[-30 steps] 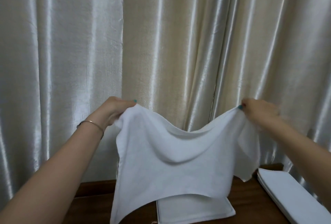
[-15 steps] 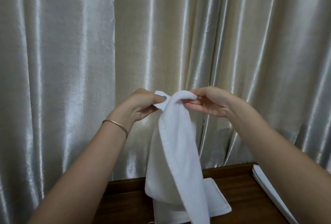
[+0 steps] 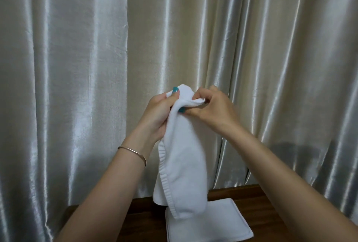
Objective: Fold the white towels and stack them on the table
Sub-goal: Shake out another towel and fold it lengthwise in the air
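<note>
So 1 second back the towel [image 3: 182, 166] was stretched wide between both hands, and now it's doubled over and hanging as a narrow strip with its top corners brought together. The left hand [image 3: 157, 114] and right hand [image 3: 211, 106] have closed in from far apart to almost touching, both pinching the top. The stack at the right edge has dropped out of view.

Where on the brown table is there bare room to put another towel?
Bare dark wooden table shows right of the folded white towel, up to the right forearm, and a strip left of it. The middle is crowded: the hanging white towel dangles over it.
</note>
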